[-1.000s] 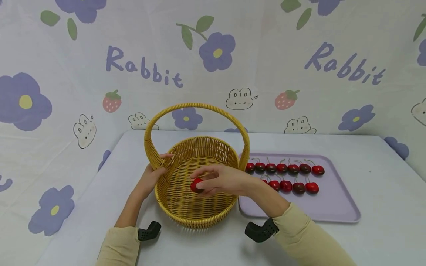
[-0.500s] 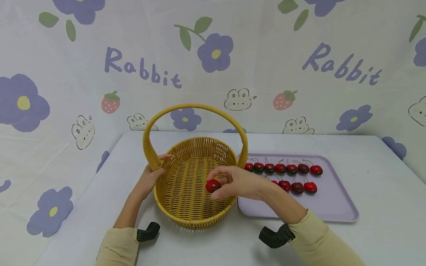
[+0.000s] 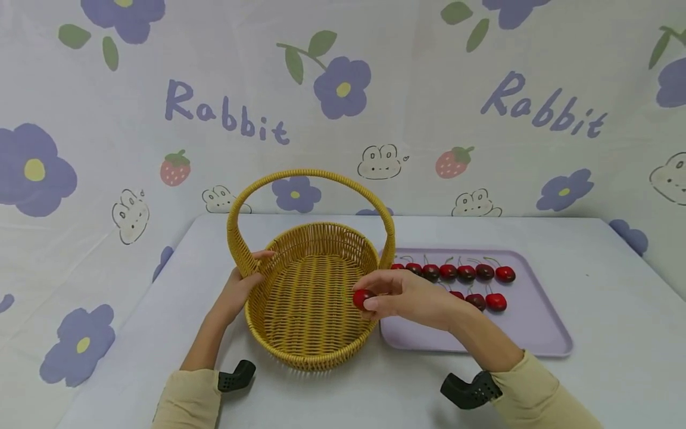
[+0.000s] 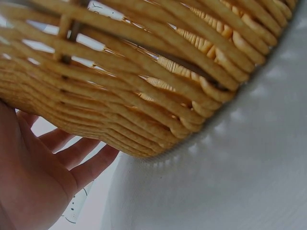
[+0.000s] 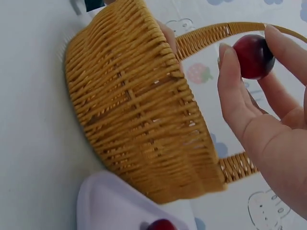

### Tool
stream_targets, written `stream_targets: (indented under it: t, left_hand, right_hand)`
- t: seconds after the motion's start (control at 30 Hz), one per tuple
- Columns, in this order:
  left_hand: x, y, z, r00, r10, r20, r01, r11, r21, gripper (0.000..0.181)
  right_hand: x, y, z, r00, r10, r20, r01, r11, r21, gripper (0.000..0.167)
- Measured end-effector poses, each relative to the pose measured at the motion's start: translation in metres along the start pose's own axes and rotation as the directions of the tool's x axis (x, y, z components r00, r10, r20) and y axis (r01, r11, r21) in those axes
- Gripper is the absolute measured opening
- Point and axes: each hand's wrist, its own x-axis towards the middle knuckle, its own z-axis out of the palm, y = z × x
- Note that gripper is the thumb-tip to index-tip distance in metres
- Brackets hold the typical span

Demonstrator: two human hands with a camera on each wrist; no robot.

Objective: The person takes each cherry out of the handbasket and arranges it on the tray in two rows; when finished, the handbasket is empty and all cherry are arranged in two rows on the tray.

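A yellow-brown woven basket (image 3: 308, 310) with a tall arched handle stands on the table. My left hand (image 3: 238, 292) grips its left rim at the handle's foot; in the left wrist view, the fingers (image 4: 96, 165) lie along the outer wall. Near the right rim and above it, my right hand (image 3: 412, 298) pinches a dark red cherry (image 3: 362, 299) between thumb and fingertips. The right wrist view shows that cherry (image 5: 253, 56) held up above the basket's edge. Two rows of red and dark cherries with stems (image 3: 466, 273) lie to the right, partly hidden behind the right hand.
A lilac tray (image 3: 527, 328) carries the rows of cherries and sits close against the basket's right side. The table (image 3: 343, 399) has a white cover. A printed cloth (image 3: 418, 89) with flowers and rabbits hangs behind.
My right hand has moved right with the cherry, from over the basket's middle to its right rim. The left hand stays on the basket. The whole view has shifted slightly.
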Motion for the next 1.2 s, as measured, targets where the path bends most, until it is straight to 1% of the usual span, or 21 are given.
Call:
stream_targets:
  t: [0.07,0.17,0.2,0.3,0.4,0.57,0.7,0.77,0.87,0.97,1.03,1.2]
  left_hand:
    - [0.0,-0.001,0.0,1.0,-0.002,-0.002,0.002,1.0,-0.002,0.048]
    - [0.0,-0.001,0.0,1.0,-0.005,-0.001,0.005,1.0,-0.006,0.048]
    - [0.0,0.0,0.0,1.0,-0.006,-0.001,0.006,1.0,-0.008,0.048]
    - [0.0,0.0,0.0,1.0,-0.007,-0.001,0.007,1.0,-0.015,0.048]
    - [0.0,0.001,0.0,1.0,-0.007,-0.003,0.007,1.0,-0.019,0.048]
    - [0.0,0.001,0.001,1.0,-0.006,-0.003,0.006,1.0,-0.016,0.048]
    - [0.0,0.001,0.001,1.0,-0.005,-0.005,0.005,1.0,-0.014,0.047]
    - [0.0,0.001,0.001,1.0,-0.004,-0.006,0.004,1.0,-0.013,0.047]
    - [0.0,0.001,0.001,1.0,-0.005,-0.005,0.005,1.0,-0.013,0.047]
    - [-0.001,0.002,0.001,1.0,-0.007,-0.005,0.007,1.0,-0.013,0.047]
    - [-0.001,0.002,0.001,1.0,-0.007,-0.006,0.007,1.0,-0.011,0.047]
    - [-0.001,0.001,0.001,1.0,0.004,-0.004,-0.004,1.0,-0.014,0.047]
  right_hand:
    - [-0.004,0.002,-0.003,1.0,0.001,0.017,-0.002,0.998,0.062,0.035]
    - [-0.011,0.007,-0.008,0.998,-0.007,0.056,0.0,0.991,0.136,0.037]
    - [-0.013,0.008,-0.01,0.998,-0.01,0.064,0.001,0.99,0.14,0.037]
    - [-0.022,0.012,-0.017,0.997,-0.009,0.073,0.001,0.995,0.103,0.039]
    - [-0.031,0.016,-0.024,0.999,-0.007,0.054,0.005,0.999,0.048,0.037]
    - [-0.044,0.024,-0.037,0.999,-0.021,0.035,0.019,0.998,0.051,0.035]
    - [-0.055,0.033,-0.049,0.999,-0.03,0.014,0.029,0.999,0.035,0.034]
    - [-0.061,0.038,-0.056,1.0,-0.016,-0.011,0.016,1.0,0.019,0.031]
    - [-0.071,0.044,-0.065,0.999,0.003,-0.051,-0.001,1.0,0.023,0.027]
    - [-0.082,0.05,-0.074,0.996,0.014,-0.091,-0.012,1.0,0.027,0.027]
    - [-0.089,0.054,-0.08,0.992,0.023,-0.12,-0.021,1.0,0.012,0.029]
    - [-0.106,0.067,-0.097,0.99,0.013,-0.142,-0.015,1.0,-0.009,0.032]
